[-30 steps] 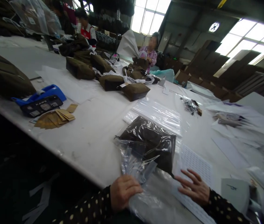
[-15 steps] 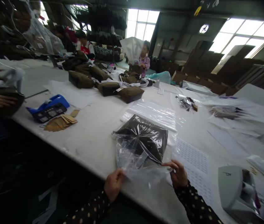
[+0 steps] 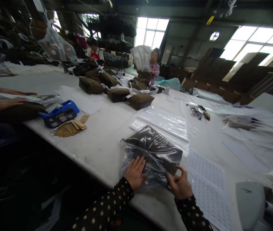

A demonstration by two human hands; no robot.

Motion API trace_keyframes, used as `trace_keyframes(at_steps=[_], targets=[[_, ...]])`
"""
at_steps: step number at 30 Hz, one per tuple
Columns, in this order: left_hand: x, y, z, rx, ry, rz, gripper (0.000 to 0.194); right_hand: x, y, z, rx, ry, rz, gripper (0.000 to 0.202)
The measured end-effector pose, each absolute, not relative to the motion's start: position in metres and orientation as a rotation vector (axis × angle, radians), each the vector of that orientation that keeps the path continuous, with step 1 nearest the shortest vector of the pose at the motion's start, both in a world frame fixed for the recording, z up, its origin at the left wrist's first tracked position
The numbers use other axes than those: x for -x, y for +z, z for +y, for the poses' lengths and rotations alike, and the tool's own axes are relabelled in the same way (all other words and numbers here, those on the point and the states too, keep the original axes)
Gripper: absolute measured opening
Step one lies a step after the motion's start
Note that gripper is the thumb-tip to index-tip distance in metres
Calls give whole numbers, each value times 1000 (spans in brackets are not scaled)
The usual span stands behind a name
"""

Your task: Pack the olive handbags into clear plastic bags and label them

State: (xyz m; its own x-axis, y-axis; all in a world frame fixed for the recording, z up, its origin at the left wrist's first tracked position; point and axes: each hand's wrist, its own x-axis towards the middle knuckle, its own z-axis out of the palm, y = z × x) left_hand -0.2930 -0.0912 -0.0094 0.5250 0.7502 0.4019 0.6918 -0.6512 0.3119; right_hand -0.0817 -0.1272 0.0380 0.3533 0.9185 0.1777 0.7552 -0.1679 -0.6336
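A dark item in a clear plastic bag [image 3: 155, 144] lies on the white table [image 3: 107, 141] near its front edge. My left hand [image 3: 136, 173] rests flat on the lower left part of the plastic, fingers spread. At the bag's lower right corner is my right hand [image 3: 180, 183], with its thumb and index finger gripping the plastic edge. Behind the bagged item lie flat clear plastic bags [image 3: 165, 120]. Printed label sheets [image 3: 208, 179] are just right of my right hand.
At left, a co-worker's hands [image 3: 6, 99] rest on a dark item beside a blue tape dispenser [image 3: 66, 107] and brown tags [image 3: 70, 128]. Olive bags [image 3: 140, 101] lie farther back. A grey-white device [image 3: 250, 202] stands at right.
My left hand has let go of the plastic's front edge and now lies flat on the bag. The loose plastic is folded in over the item. The co-worker's hands have shifted right.
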Motion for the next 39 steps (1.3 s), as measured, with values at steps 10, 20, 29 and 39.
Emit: trace_keyframes(at_steps=[10,20,29,39], targets=[[287,-35,-73,-2526,726,1309,58,70,123,-47,1443,750,-2262,32],[285,-39,-80,-2377,848,1402,73,176,93,51,2005,276,-3095,38],[283,-30,-72,-2497,657,1320,58,120,117,74,2273,36,-2666,66],[283,-26,-69,-2516,669,1310,59,80,127,36,2047,-25,-2298,38]])
